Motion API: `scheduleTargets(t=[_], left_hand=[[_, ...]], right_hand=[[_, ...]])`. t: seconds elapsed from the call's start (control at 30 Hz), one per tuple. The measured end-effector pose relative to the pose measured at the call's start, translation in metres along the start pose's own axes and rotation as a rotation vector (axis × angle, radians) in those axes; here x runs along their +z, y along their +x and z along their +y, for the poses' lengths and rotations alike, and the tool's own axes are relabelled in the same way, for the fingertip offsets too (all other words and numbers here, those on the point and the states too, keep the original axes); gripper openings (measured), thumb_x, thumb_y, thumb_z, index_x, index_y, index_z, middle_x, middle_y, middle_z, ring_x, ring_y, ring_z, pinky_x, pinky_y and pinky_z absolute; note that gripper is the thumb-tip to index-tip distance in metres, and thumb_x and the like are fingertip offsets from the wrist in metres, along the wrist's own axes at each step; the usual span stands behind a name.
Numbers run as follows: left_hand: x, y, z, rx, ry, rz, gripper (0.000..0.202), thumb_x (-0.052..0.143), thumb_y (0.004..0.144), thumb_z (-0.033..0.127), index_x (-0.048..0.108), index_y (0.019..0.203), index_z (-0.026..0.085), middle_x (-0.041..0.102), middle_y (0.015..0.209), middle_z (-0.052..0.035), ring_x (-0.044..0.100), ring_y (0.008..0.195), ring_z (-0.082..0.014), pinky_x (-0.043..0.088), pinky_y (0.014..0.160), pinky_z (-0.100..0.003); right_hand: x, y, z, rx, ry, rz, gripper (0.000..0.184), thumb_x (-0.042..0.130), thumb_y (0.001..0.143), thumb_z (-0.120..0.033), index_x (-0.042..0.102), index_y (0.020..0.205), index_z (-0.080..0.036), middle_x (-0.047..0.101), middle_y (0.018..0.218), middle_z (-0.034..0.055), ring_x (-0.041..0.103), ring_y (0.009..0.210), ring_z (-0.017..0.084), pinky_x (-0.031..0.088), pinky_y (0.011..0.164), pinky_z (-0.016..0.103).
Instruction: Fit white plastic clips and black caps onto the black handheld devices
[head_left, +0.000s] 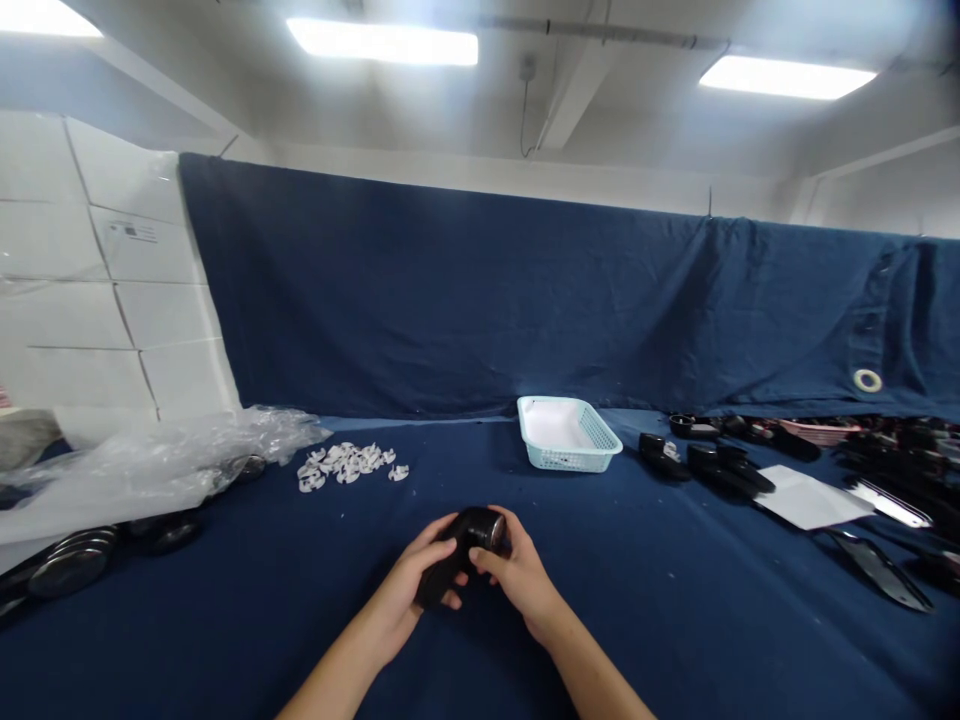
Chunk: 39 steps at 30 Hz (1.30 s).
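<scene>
Between my two hands is a black angled device housing (474,524), a long handle with a round head bent toward the right. My left hand (420,565) is closed around the handle, thumb on top and fingertips showing beneath. Around the round head, my right hand (520,570) grips with its thumb at the near side and its fingers over the far side. The device is held above the blue cloth of the table (300,620). Its underside is hidden by my hands.
Small white plastic parts (345,463) lie in a pile at the back left. A light-blue basket (574,460) with a white lining stands behind my hands. Black housings (724,470) and a white sheet (814,497) are on the right. Plastic wrap (172,460) and black shells (71,565) lie left.
</scene>
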<state>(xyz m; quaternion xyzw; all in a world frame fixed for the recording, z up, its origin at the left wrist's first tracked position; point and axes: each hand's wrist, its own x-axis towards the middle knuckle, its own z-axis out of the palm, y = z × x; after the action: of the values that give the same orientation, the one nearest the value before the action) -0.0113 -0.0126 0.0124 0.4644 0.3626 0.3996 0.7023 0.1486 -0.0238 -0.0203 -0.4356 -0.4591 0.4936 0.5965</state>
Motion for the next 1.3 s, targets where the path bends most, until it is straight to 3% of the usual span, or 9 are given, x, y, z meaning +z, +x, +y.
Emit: scheduleTargets(t=[0.2, 0.6, 0.8, 1.0, 1.17, 1.3], left_hand=[[0.002, -0.002, 0.001, -0.003, 0.009, -0.005, 0.055, 0.058, 0.082, 0.029, 0.042, 0.133, 0.016, 0.065, 0.089, -0.0115, 0.064, 0.071, -0.0219, 0.051, 0.050, -0.029], [0.000, -0.001, 0.000, -0.001, 0.034, -0.037, 0.055, 0.059, 0.082, 0.030, 0.043, 0.133, 0.018, 0.066, 0.093, -0.0119, 0.065, 0.074, -0.0222, 0.051, 0.051, -0.029], [0.003, -0.006, 0.003, 0.003, -0.016, -0.078, 0.059, 0.057, 0.086, 0.037, 0.036, 0.139, 0.021, 0.067, 0.092, -0.0117, 0.065, 0.086, -0.0268, 0.053, 0.058, -0.032], [0.005, -0.009, 0.005, 0.049, -0.069, -0.147, 0.055, 0.055, 0.087, 0.039, 0.040, 0.138, 0.021, 0.064, 0.100, -0.0131, 0.065, 0.087, -0.0282, 0.052, 0.061, -0.035], [0.001, -0.008, 0.004, 0.100, -0.104, -0.216, 0.053, 0.058, 0.087, 0.033, 0.042, 0.137, 0.023, 0.059, 0.117, -0.0147, 0.064, 0.093, -0.0288, 0.051, 0.067, -0.036], [-0.001, -0.006, 0.005, 0.099, -0.135, -0.205, 0.046, 0.059, 0.086, 0.030, 0.050, 0.131, 0.021, 0.061, 0.113, -0.0142, 0.064, 0.090, -0.0268, 0.051, 0.067, -0.035]], right_hand=[[-0.001, 0.003, 0.005, 0.014, -0.043, 0.010, 0.061, 0.069, 0.062, -0.024, 0.045, 0.119, -0.019, 0.063, 0.082, 0.0011, 0.057, 0.058, 0.013, 0.040, 0.047, 0.022], [0.000, -0.007, -0.009, -0.007, 0.002, 0.013, 0.056, 0.071, 0.066, -0.022, 0.048, 0.118, -0.021, 0.064, 0.087, 0.0015, 0.059, 0.063, 0.014, 0.044, 0.052, 0.023], [0.000, -0.002, -0.005, 0.028, -0.007, 0.135, 0.064, 0.071, 0.069, -0.034, 0.043, 0.126, -0.022, 0.061, 0.090, 0.0026, 0.060, 0.060, 0.013, 0.043, 0.049, 0.023], [0.001, 0.004, 0.001, 0.115, 0.034, 0.235, 0.072, 0.072, 0.067, -0.047, 0.040, 0.126, -0.019, 0.062, 0.087, 0.0028, 0.054, 0.044, 0.009, 0.044, 0.045, 0.024], [0.002, 0.005, 0.001, 0.130, 0.074, 0.288, 0.070, 0.072, 0.067, -0.051, 0.041, 0.123, -0.021, 0.063, 0.084, 0.0015, 0.054, 0.042, 0.009, 0.044, 0.043, 0.023], [-0.002, 0.006, -0.004, 0.186, 0.162, 0.278, 0.058, 0.070, 0.068, -0.055, 0.051, 0.109, -0.017, 0.058, 0.066, -0.0020, 0.051, 0.040, 0.009, 0.041, 0.041, 0.022]])
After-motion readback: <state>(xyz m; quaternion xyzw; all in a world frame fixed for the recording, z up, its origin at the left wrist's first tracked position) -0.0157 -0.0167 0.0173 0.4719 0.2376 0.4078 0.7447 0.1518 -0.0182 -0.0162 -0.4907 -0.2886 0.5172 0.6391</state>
